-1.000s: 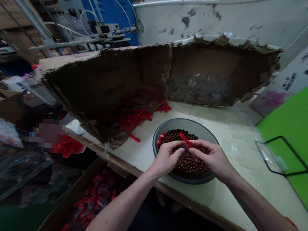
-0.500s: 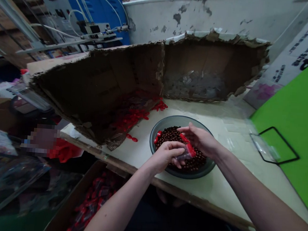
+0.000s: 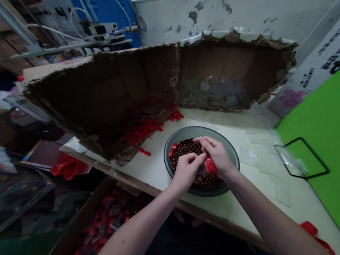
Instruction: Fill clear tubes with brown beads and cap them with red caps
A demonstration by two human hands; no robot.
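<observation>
Pinched between the left hand point(image 3: 187, 171) and the right hand point(image 3: 216, 154), just above the bowl: a clear vial point(image 3: 203, 169) with a red cap point(image 3: 210, 165). Left fingers point(image 3: 195, 163) curled almost shut around the clear body; right fingers point(image 3: 208, 143) bent over and nearly closed at the capped end. Grip seemingly shared for steadiness, with the cap toward the right hand. Contents of the vial too hidden to tell.

Directly beneath the fingers, a wide grey bowl point(image 3: 204, 132) filled with brown beads point(image 3: 186, 150), probably set close so that anything dropped would land inside. Just left of the fingers, a second red cap point(image 3: 173, 150) on the beads, against the bowl's inner wall.

Below and left of the fingers, past the table edge, a cardboard box point(image 3: 83, 211) packed with red-capped vials point(image 3: 104, 216). Right of the fingers, on the pale table point(image 3: 240, 211), clear bags point(image 3: 282, 195) and a red strap point(image 3: 314, 233). Beyond the fingers, a torn carton point(image 3: 132, 77) lying open toward the bowl, with red pieces point(image 3: 146, 129) heaped at its mouth. Farthest off, a green board point(image 3: 329, 116) and a peeling wall point(image 3: 226, 10).
</observation>
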